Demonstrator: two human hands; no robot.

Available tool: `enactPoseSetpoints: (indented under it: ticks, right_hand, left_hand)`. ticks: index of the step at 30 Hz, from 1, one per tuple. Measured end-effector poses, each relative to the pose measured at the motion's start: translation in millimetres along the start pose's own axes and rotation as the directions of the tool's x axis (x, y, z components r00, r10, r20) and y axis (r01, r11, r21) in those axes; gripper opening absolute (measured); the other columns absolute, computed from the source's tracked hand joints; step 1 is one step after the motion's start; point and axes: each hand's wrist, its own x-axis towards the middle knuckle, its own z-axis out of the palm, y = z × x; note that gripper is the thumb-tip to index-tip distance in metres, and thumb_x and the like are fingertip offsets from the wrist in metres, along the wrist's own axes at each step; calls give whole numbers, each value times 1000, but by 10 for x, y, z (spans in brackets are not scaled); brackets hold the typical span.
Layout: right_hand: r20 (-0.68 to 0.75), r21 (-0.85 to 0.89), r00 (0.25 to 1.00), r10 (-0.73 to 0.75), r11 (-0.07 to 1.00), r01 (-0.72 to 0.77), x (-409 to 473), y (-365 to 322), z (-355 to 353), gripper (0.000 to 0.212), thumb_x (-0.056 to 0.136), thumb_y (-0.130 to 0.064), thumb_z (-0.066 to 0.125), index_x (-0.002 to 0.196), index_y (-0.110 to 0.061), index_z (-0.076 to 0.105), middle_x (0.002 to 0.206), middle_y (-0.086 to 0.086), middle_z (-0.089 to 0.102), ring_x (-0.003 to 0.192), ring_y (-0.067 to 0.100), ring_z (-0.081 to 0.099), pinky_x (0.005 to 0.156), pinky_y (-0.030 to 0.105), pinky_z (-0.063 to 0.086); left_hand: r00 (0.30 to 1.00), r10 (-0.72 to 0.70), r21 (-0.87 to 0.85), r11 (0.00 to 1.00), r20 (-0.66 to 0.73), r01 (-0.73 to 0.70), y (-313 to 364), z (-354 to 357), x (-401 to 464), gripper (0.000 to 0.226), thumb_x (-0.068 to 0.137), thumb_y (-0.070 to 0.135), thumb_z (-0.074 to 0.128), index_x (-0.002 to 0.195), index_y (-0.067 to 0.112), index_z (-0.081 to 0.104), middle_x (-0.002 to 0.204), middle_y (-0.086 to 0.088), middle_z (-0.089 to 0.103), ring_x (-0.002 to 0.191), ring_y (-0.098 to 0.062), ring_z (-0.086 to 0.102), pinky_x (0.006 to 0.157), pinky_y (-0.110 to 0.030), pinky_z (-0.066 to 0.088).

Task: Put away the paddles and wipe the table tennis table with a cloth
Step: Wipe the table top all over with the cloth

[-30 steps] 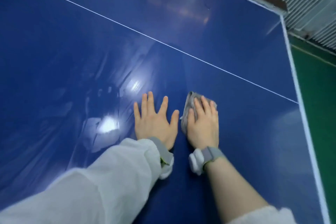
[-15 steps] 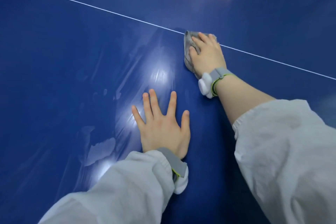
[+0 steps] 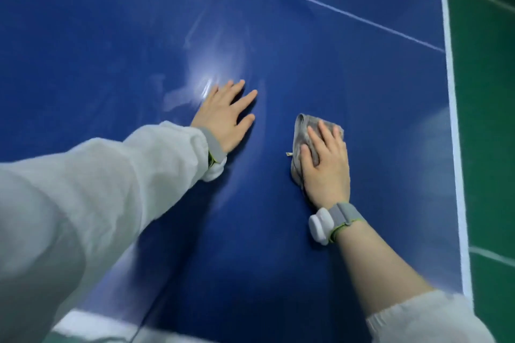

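Since half a second ago, the right hand (image 3: 327, 168) has been drawn back with the cloth (image 3: 306, 131) from the thin white centre line (image 3: 348, 14), which now runs well beyond the fingers (image 3: 324, 131). The cloth, grey and crumpled, is pressed flat on the blue desk (image 3: 97, 36) under straight fingers; part of it shows ahead of and to the left of them. The left hand (image 3: 224, 117) is laid palm down on the desk, fingers straight and spread, nothing held, well apart from the cloth. A glare patch (image 3: 204, 79) is seen just beyond the left fingertips. A grey band with a white module (image 3: 320, 225) is worn on the right wrist, and a like band (image 3: 213, 152) on the left. The white edge stripe (image 3: 452, 108) lies to the right of the right hand, with green floor (image 3: 487, 120) past it. No container and no readable writing is shown.
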Motion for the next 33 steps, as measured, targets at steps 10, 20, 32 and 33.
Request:
enactPoseSetpoints:
  ticks: [10,20,32,33]
  right_hand:
    - [-21,-53,998,52,997,-53,-2697,-1201,364,46,97,-34,44,140,-22,55,155,-5,39,150,21,21,119,46,19]
    - [-69,-77,993,99,992,-104,-1997,-556,143,48,99,-37,39,143,-21,51,156,-6,37,149,19,19,118,44,18]
    - [2,-70,1000,22,997,-22,1689,705,-340,55,94,-38,39,140,-13,53,155,7,39,146,29,25,120,34,11]
    - [32,-61,999,-5,998,7,2061,724,-304,53,94,-37,41,139,-11,54,154,9,39,145,31,25,120,33,10]
  left_hand:
    - [994,-91,94,992,59,85,155,95,-1513,58,101,45,35,156,30,21,166,-1,4,152,-21,-4,122,-41,-8]
    - [984,-173,44,984,-32,175,537,114,-1066,58,99,46,33,154,30,23,165,-1,5,152,-20,-2,122,-42,-10]
    - [942,-311,55,946,-122,320,1023,440,738,63,98,58,16,156,34,13,166,0,-4,151,-18,-12,120,-47,-11]
    - [931,-336,67,935,-142,348,1010,480,858,64,97,60,12,156,35,12,166,0,-4,151,-18,-13,120,-48,-11]
